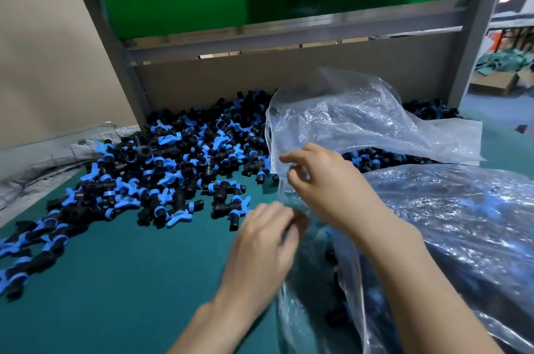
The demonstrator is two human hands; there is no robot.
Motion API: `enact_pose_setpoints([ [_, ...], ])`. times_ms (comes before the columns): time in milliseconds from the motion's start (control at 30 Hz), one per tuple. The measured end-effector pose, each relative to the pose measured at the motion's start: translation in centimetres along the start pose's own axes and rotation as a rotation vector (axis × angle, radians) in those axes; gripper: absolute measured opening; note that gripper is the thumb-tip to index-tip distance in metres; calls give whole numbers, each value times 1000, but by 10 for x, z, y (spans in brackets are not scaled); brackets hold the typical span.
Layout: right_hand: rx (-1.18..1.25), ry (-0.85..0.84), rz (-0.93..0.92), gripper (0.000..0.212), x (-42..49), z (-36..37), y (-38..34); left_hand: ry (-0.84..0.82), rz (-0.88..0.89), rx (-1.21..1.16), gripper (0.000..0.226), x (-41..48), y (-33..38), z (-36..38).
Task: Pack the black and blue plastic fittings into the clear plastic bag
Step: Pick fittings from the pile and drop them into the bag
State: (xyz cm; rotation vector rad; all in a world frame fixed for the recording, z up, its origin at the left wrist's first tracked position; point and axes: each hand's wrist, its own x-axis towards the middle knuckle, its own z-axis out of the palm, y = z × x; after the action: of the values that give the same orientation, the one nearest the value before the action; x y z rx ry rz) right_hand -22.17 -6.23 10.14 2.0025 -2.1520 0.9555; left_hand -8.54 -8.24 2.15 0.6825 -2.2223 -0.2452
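Right grip pinches the rim of the clear bag, thumb and fingers closed on the plastic. Left grip sits just below, blurred, fingers curled at the same rim, and I can't tell whether it has hold. Dark shapes show through the bag under the wrists. The black and blue fittings lie heaped to the left on the green surface, right up against the bag.
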Motion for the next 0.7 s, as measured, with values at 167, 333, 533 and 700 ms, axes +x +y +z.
enact_pose_setpoints([
  [167,-78,-88,42,37,-1,7,4,103,-480,247,22,-19,-78,-23],
  [333,-142,-157,55,37,-1,12,9,1,-599,294,29,-12,-90,-21],
  [533,-163,-189,63,37,-1,14,12,-101,-551,390,34,-16,-96,-18],
  [700,-176,-231,66,31,-2,13,12,94,-485,77,18,-20,-88,-25],
])
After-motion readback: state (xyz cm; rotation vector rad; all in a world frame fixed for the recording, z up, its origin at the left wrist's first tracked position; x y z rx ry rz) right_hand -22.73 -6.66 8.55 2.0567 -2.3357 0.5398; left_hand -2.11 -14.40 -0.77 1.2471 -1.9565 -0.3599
